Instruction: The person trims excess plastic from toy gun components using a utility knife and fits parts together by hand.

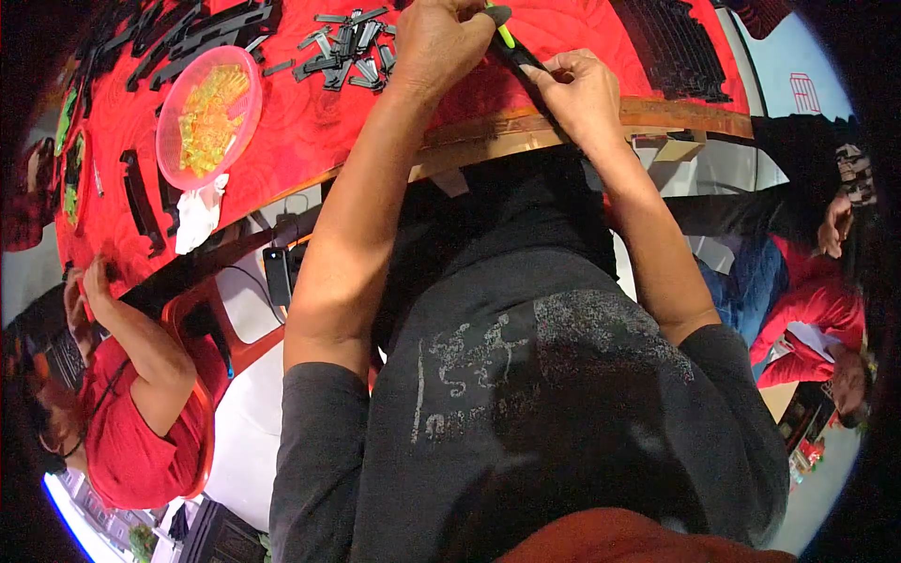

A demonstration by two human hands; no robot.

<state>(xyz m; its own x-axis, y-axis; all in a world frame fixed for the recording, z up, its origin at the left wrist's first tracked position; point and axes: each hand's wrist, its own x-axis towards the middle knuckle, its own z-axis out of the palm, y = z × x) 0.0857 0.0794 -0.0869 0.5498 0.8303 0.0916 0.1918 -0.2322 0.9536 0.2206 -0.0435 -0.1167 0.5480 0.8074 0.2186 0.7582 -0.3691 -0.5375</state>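
Both hands on black strip, pink bowl left.

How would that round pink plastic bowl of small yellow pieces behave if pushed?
The round pink plastic bowl looks thin and shallow, so probably light and easily slid across the red tablecloth. The small yellow pieces lie loose, so they would likely shift or spill.

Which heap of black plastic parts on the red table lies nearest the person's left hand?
The small pile of short black clips, just left of the left hand; the other heaps lie farther away.
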